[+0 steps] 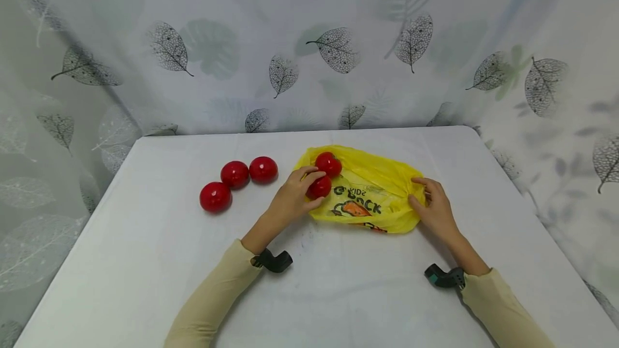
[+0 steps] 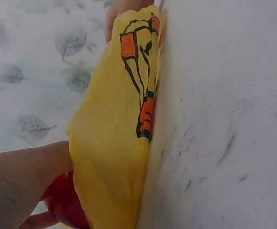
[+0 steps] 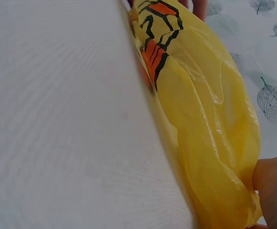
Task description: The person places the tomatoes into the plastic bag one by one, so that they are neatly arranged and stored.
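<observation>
A yellow plastic bag (image 1: 401,176) with black lettering and an orange print lies on the white table, its mouth facing left. At that mouth my left hand (image 1: 290,197) grips a shiny red tomato (image 1: 319,187); the same tomato (image 2: 66,200) shows partly behind the bag in the left wrist view. A second tomato (image 1: 328,164) rests just behind it, inside the bag's opening. My right hand (image 1: 437,208) pinches the bunched right end of the bag between thumb and fingers. In the right wrist view its thumb (image 3: 274,186) presses on the yellow plastic (image 3: 214,157).
Three more red tomatoes stand to the left of the bag: a front one (image 1: 215,197), a middle one (image 1: 235,175) and a back one (image 1: 263,170). The white table (image 1: 362,294) ends at a leaf-patterned curtain (image 1: 213,95) behind and at both sides.
</observation>
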### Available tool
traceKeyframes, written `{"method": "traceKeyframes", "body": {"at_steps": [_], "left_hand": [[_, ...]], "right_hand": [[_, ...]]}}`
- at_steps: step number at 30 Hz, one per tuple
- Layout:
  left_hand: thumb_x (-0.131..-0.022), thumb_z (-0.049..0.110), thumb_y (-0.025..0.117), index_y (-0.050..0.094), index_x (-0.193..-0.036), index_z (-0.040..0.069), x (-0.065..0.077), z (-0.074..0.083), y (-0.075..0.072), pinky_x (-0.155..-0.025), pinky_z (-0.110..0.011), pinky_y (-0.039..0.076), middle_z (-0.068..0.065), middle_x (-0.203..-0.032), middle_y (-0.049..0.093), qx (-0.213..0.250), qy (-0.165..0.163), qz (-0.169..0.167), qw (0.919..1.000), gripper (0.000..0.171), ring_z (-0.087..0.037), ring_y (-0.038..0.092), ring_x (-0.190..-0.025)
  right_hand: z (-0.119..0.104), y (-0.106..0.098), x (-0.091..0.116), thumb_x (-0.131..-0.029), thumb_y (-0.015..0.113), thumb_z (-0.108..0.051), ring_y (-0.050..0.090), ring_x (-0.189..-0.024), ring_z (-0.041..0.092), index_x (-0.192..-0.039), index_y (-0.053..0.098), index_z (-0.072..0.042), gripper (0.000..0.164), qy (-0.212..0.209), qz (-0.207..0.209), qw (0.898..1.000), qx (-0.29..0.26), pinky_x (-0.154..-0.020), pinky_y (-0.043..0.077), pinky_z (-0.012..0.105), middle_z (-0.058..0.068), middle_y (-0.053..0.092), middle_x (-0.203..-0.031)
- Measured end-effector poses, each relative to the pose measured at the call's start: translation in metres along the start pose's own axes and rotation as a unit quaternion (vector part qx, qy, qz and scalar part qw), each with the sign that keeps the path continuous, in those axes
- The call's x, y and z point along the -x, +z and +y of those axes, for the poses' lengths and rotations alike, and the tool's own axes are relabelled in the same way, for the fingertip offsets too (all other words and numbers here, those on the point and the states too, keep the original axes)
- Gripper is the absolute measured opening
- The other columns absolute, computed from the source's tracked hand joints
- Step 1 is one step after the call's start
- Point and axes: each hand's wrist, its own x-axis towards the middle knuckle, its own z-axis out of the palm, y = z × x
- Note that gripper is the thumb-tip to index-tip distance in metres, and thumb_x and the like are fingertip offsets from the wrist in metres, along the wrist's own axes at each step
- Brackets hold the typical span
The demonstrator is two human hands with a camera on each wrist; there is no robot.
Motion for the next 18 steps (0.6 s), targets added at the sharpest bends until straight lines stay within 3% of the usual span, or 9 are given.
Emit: {"method": "traceKeyframes", "body": {"at_steps": [5,18], "left_hand": [[-0.084,0.020,0.077,0.058,-0.131,0.010,0.0007,-0.0029,0.0029,-0.099,-0.039,0.050,-0.012,-0.136,0.051,-0.007,-0.012,-0.009,0.9999,0.052,-0.031,0.049,-0.127],[-0.086,0.028,0.075,0.059,-0.131,0.014,-0.0002,-0.0059,0.0062,-0.093,-0.039,0.054,-0.011,-0.135,0.052,-0.029,-0.006,-0.026,0.9992,0.050,-0.028,0.052,-0.124]], "right_hand": [[0.0005,0.0010,0.0001,-0.092,0.058,0.001,0.043,-0.120,0.051,-0.130,0.050,0.009,0.040,0.000,0.000,1.000,0.002,-0.098,0.038,0.064,0.033,0.039,-0.135],[0.0031,0.0008,-0.0018,-0.092,0.059,0.000,0.044,-0.120,0.050,-0.130,0.049,0.008,0.040,0.005,-0.007,1.000,0.009,-0.096,0.039,0.063,0.032,0.039,-0.135]]}}
